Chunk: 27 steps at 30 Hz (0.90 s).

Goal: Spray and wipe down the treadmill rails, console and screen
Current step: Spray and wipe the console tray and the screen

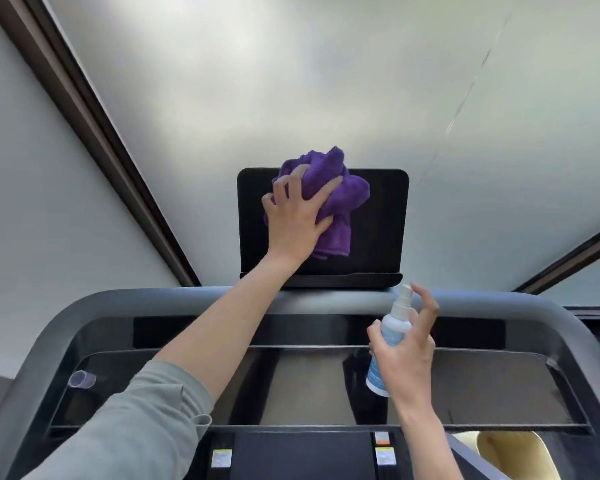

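Step in hand: wiping the screen; judged from the cloth lying against the display.
Screen: black rectangular treadmill screen [378, 220] with rounded corners, upright on a narrow black ledge above the console.
Cloth: bunched purple microfibre cloth [336, 195], pressed onto the upper left part of the screen, its top edge rising past the screen's upper border.
Left hand [293, 220]: fingers spread, palm flat on the cloth, pushing it against the display; grey-green sleeve pushed up the forearm.
Spray bottle: small white spray bottle with a pale blue label [388, 344], held upright in front of the console's top rail, below the screen's lower right corner, nozzle towards the screen.
Right hand [404, 351]: wrapped round the bottle body; forefinger raised just beside the pump head, apparently not pressing it.
Progress: the right and lower parts of the screen are not under the cloth; whether they, the console and the rails have been treated cannot be told.
Next move calls for: carrying the cloth across to the right and down with even, light pressure, reaching the corners; the bottle kept clear of the cloth's path.
Caution: a glossy display is likely to streak if liquid is left to dry.
Surface: grey curved console frame [84, 323] round a glossy black panel [499, 386], which reflects the arms; a clear cup-shaped fitting [80, 379] at its left; the dark belt deck [302, 455] below, flanked by small warning labels.
Room: pale frosted panels [291, 81] behind the machine, divided by dark brown frames [94, 119].
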{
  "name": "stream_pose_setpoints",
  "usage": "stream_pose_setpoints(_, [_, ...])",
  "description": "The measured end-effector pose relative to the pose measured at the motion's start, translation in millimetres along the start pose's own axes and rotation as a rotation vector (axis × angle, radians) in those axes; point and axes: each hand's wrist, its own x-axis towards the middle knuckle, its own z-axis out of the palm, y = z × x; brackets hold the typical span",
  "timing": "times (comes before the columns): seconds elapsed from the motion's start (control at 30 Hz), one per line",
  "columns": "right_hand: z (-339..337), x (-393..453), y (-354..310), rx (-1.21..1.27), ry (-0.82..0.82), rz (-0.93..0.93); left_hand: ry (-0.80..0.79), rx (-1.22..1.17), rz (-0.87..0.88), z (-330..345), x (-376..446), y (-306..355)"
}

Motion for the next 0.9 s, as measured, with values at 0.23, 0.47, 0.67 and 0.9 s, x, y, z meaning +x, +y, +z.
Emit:
stream_pose_setpoints(0.23, [-18, -9, 2, -0.005, 0.022, -0.004, 0.075, -0.128, -0.221, -19, -18, -44])
stream_pose_setpoints(0.47, [-27, -14, 6, -0.026, 0.036, -0.006, 0.266, -0.25, -0.32, -29, 5, -48])
stream_pose_setpoints(0.67, [-15, -21, 0, -0.024, -0.023, -0.039, 0.102, -0.394, -0.29, -9, -58, -66])
stream_pose_setpoints(0.9, [-10, -24, -3, -0.013, -0.052, -0.037, 0.187, -0.364, -0.339, -15, -116, -62])
